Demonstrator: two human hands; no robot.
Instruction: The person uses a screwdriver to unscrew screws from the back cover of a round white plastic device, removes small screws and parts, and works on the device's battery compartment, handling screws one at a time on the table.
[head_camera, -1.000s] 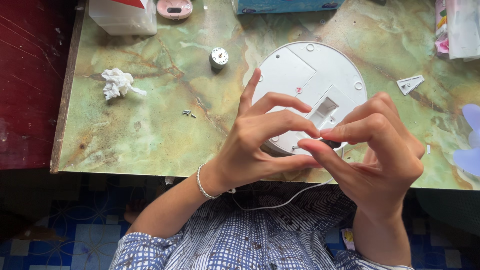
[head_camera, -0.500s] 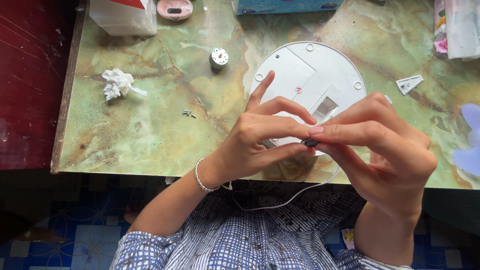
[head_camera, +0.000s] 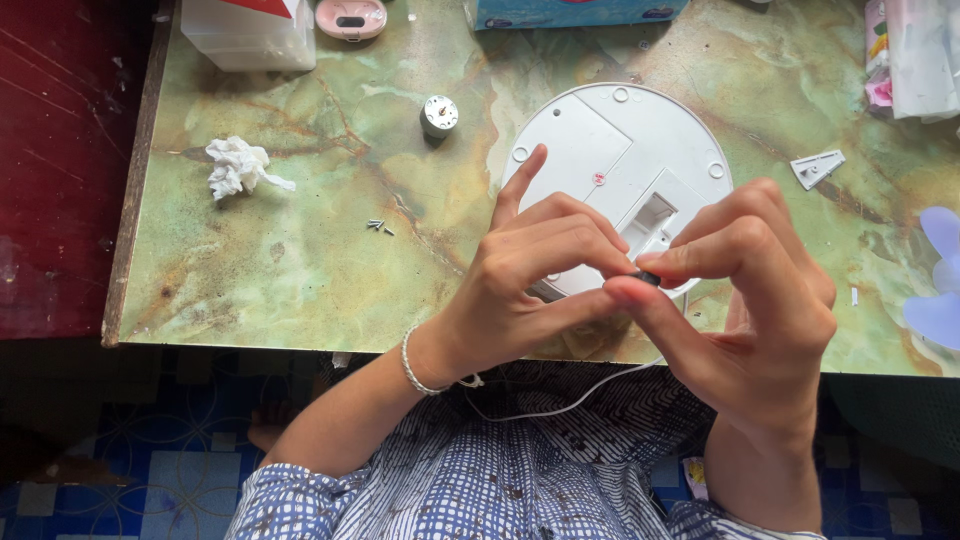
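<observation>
My left hand (head_camera: 530, 275) and my right hand (head_camera: 745, 300) meet fingertip to fingertip above the near edge of a green marbled table (head_camera: 300, 260). Both pinch one small dark part (head_camera: 647, 277) between thumbs and forefingers; most of it is hidden. Under the hands lies a round white plastic base (head_camera: 610, 150), flat side up, with a rectangular opening (head_camera: 650, 215). A thin white wire (head_camera: 560, 405) hangs below the hands over my checked shirt. A bracelet circles my left wrist.
A small silver motor (head_camera: 438, 116) stands left of the base. A crumpled tissue (head_camera: 235, 166) and tiny screws (head_camera: 377, 226) lie further left. A white triangular clip (head_camera: 817, 167) lies at right, pale blue fan blades (head_camera: 940, 290) at the right edge. Boxes line the far edge.
Both hands have risen slightly and drifted right, fingers tightening on the small dark part. My left forefinger stays raised. The base has not moved.
</observation>
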